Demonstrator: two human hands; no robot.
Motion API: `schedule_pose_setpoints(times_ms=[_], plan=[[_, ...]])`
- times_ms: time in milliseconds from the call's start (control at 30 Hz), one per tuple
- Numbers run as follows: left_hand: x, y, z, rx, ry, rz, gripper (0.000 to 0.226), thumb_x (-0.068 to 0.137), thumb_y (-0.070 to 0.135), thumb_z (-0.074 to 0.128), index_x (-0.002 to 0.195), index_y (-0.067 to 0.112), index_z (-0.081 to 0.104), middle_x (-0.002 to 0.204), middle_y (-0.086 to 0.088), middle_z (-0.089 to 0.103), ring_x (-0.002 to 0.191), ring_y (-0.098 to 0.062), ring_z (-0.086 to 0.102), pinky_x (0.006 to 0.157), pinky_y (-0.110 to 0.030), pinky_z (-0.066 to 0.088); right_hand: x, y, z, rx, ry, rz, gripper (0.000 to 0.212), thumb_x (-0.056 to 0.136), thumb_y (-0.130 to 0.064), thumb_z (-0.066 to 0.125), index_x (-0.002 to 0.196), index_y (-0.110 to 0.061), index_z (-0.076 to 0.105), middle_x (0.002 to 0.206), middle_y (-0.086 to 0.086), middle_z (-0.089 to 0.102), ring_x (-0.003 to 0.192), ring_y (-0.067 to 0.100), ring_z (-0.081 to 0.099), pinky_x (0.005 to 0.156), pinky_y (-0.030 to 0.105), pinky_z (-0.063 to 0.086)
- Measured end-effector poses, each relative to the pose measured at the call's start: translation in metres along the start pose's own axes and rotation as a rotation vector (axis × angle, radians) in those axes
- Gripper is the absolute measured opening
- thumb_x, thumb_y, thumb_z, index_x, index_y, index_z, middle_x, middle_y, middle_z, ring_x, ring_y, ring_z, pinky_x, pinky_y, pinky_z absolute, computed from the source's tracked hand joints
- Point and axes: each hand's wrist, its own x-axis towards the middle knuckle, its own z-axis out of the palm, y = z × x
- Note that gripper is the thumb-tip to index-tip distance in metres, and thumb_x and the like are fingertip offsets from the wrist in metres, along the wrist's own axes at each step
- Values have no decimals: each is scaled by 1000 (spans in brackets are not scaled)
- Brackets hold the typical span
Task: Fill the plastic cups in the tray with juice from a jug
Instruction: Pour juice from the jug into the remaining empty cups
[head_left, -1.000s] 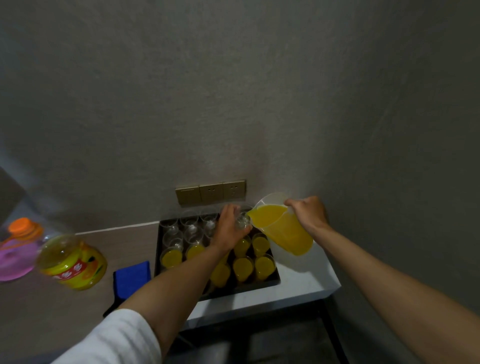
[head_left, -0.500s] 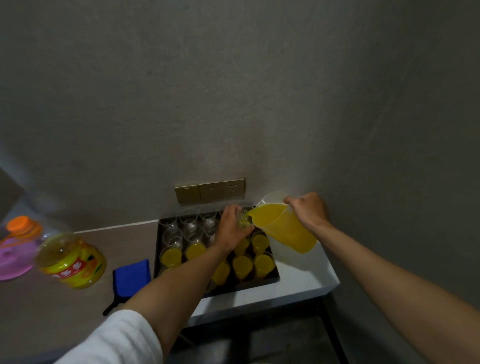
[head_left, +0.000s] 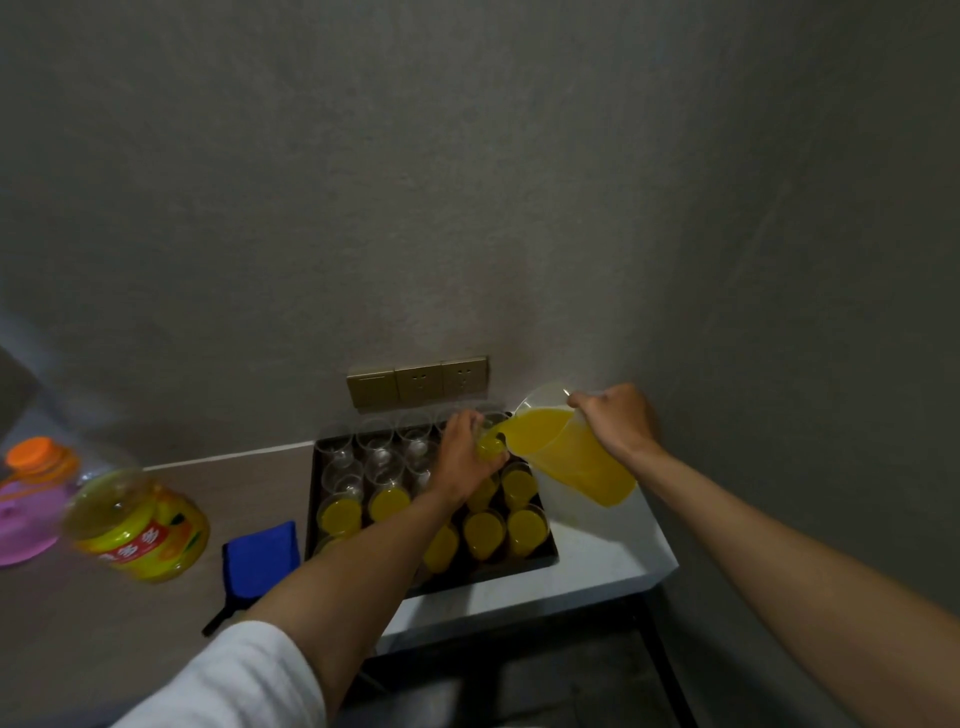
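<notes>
**Pouring juice into a hand-held cup over the tray**

Tilting the jug (head_left: 571, 462) by its handle, the right hand (head_left: 618, 421) grips it while the left hand (head_left: 462, 457) clasps a cup (head_left: 491, 446) at the spout, likely to catch drips above the tray (head_left: 310, 499). The tray's near cups (head_left: 483, 527) hold juice; its far cups (head_left: 382, 460) look empty.

A clear jug (head_left: 571, 462) of orange juice tilts its spout into one raised plastic cup (head_left: 491, 446) above the black tray (head_left: 540, 558); near cups (head_left: 525, 529) full, far cups (head_left: 382, 460) empty.
</notes>
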Motion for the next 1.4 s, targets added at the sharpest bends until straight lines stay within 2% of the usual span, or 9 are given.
schedule_pose_setpoints(times_ms=[467, 633, 800, 867, 1067, 1167, 1233, 1333, 1400], plan=[[4, -7, 5, 13, -17, 6, 49, 79, 31, 84, 109, 30, 46, 119, 5, 46, 109, -19, 52, 92, -46, 55, -2, 0, -2, -27, -5, -24, 42, 76, -50, 64, 52, -19, 48, 50, -2, 50, 51, 21, 51, 56, 33, 40], [6, -8, 6, 32, -3, 5, 49, 78, 32, 85, 110, 29, 48, 117, 6, 48, 107, -18, 52, 90, -44, 55, -1, -2, -4, -48, 2, -14, 44, 75, -50, 64, 59, -9, 62, 60, 6, 64, 59, 26, 62, 58, 34, 45], [7, -7, 6, 20, -4, 7, 48, 77, 30, 86, 109, 26, 49, 116, 6, 49, 106, -18, 52, 89, -43, 55, 0, -3, -4, -72, 10, -25, 43, 76, -49, 65, 58, -10, 62, 59, 8, 63, 60, 28, 62, 61, 38, 51], [7, -7, 6, 22, -1, 11, 48, 77, 30, 86, 108, 26, 48, 115, 5, 49, 105, -18, 52, 89, -43, 54, 1, -3, -4, -73, 16, -23, 49, 78, -48, 66, 64, -2, 65, 64, 11, 67, 63, 29, 65, 62, 39, 52], [7, -7, 6, 15, -7, 8, 50, 77, 33, 85, 110, 30, 48, 117, 6, 48, 107, -17, 51, 91, -42, 54, 1, -3, -4, -69, 20, -30, 49, 80, -47, 66, 73, 1, 69, 70, 12, 70, 67, 29, 66, 60, 36, 48], [7, -5, 6, 4, -8, 2, 51, 77, 34, 85, 111, 29, 48, 118, 6, 48, 108, -17, 51, 92, -39, 53, 0, -3, -5, -60, 22, -30, 49, 81, -45, 66, 63, 0, 63, 62, 12, 65, 61, 29, 62, 56, 34, 42], [7, -3, 6, 4, -7, 4, 50, 78, 32, 85, 111, 27, 48, 118, 5, 47, 108, -17, 50, 91, -34, 50, -1, -4, -5, -49, 18, -28, 44, 79, -45, 65, 55, -9, 57, 54, 6, 58, 56, 26, 57, 56, 37, 44], [7, -1, 6, 1, -9, 5, 51, 78, 30, 85, 113, 24, 48, 120, 4, 47, 109, -16, 50, 90, -29, 47, -1, -4, -6, -21, 25, -4, 46, 78, -45, 66, 62, -2, 64, 60, 8, 66, 60, 27, 63, 61, 41, 51], [7, -1, 6, -11, -12, -2, 52, 78, 27, 85, 115, 23, 49, 121, 3, 48, 109, -15, 50, 88, -25, 45, -1, -2, -6, -8, 27, 2, 48, 80, -45, 67, 67, 1, 67, 66, 11, 69, 64, 30, 66, 59, 36, 47]])
